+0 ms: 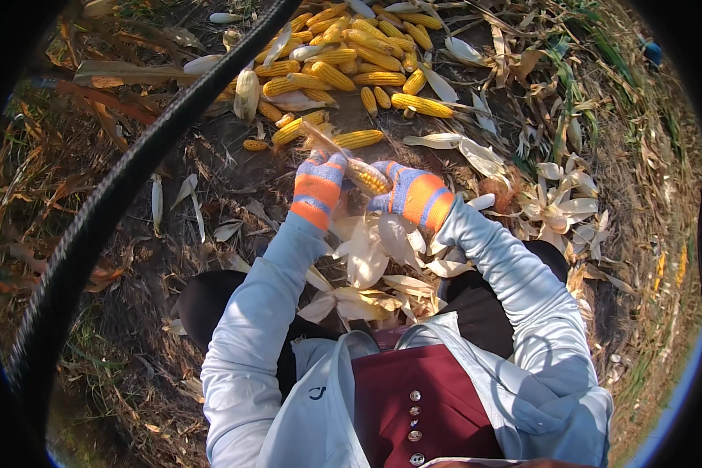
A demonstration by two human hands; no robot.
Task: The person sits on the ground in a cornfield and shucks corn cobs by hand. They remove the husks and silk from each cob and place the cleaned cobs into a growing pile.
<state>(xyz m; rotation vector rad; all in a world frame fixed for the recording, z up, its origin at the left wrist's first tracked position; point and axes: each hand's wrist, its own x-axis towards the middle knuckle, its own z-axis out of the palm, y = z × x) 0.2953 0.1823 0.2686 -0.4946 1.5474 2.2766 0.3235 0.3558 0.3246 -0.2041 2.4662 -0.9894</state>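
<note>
Between my two gloved hands is a corn ear with yellow kernels showing and pale husk along its upper side. My left hand, in an orange and blue striped knit glove, grips the husk at the ear's upper left end. At the other end, my right hand, gloved alike, has its fingers closed around the ear. Loose pale husks lie just below the hands. Beyond them, a husked yellow cob rests on the soil near the left fingertips.
A pile of husked corn cobs lies ahead on the ground. Opened husks are scattered at the right, dry stalks and leaves at the left. A dark braided strap crosses the left of the view. My bent knees flank the husks.
</note>
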